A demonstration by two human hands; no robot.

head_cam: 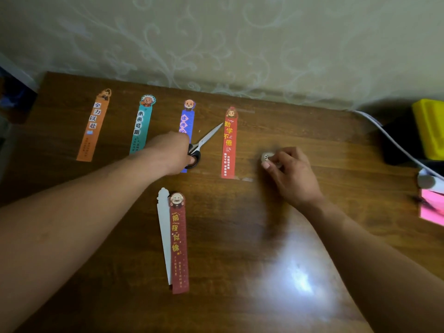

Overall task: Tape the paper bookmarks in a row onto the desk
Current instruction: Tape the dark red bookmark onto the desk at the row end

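Left hand (171, 152): our fingers grip the scissors (207, 140) by the black handles.
Right hand (294, 175): we pinch a blurred tape roll (267, 156); red bookmark (229, 143) between both hands.

- Orange bookmark (92, 126), teal bookmark (141, 123), blue bookmark (187, 116), red bookmark (229, 143): flat in a row on the desk (228, 212), cartoon heads toward the wall.
- Clear tape strips (240, 110): at the red bookmark's ends.
- Dark red bookmark (179, 243): nearer, flat, overlapping a blank white bookmark (164, 227).
- Tape roll (267, 156): small, pale, blurred, just right of the red bookmark.
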